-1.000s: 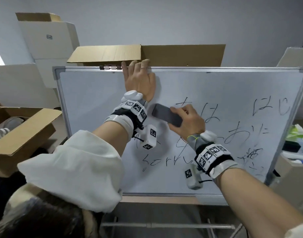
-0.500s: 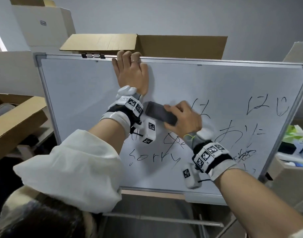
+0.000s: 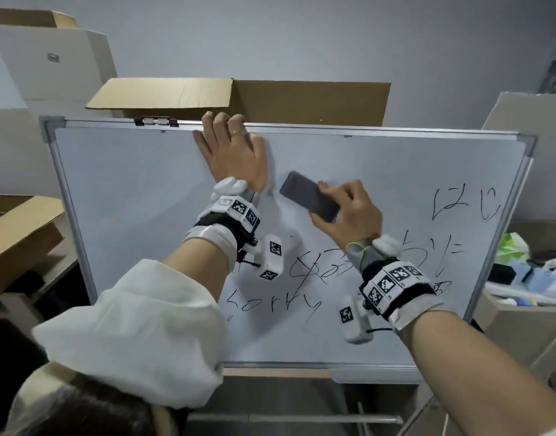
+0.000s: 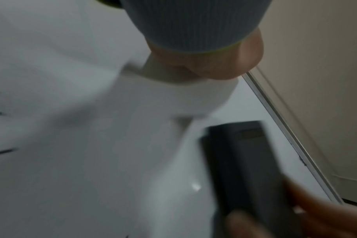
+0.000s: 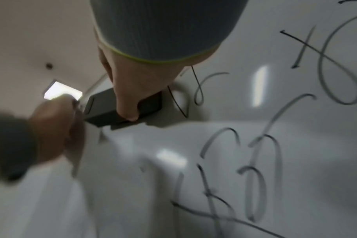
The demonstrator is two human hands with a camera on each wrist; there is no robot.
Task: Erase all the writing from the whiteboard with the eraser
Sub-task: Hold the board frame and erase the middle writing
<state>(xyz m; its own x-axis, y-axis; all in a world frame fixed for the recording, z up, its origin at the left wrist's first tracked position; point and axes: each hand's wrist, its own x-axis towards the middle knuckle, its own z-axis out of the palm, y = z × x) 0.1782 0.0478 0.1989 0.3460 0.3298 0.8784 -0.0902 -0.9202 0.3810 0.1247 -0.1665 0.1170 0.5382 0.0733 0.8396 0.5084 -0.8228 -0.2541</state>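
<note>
The whiteboard (image 3: 129, 199) stands upright in front of me, its left half wiped blank. Black writing remains: "sorry" (image 3: 270, 305) low in the middle, a scribble (image 3: 314, 262) above it, and characters (image 3: 465, 206) at the right. My right hand (image 3: 349, 215) grips the dark grey eraser (image 3: 308, 196) and presses it flat on the board's upper middle. In the right wrist view my thumb (image 5: 126, 103) lies across the eraser (image 5: 104, 109), with strokes (image 5: 255, 177) beside it. My left hand (image 3: 229, 146) lies palm-flat on the board, fingers hooked over its top rim. The left wrist view is blurred, showing the eraser (image 4: 245, 161).
Brown cardboard boxes (image 3: 239, 96) stand behind the board. An open box (image 3: 18, 234) sits at the left and white boxes (image 3: 50, 58) at the upper left. A cluttered box (image 3: 522, 278) is at the right. A clip (image 3: 155, 122) sits on the top rim, a stand bar (image 3: 295, 418) below.
My right hand has swept the eraser to the right across the upper middle, and the characters that stood beside it are gone. The left hand has stayed at the top rim.
</note>
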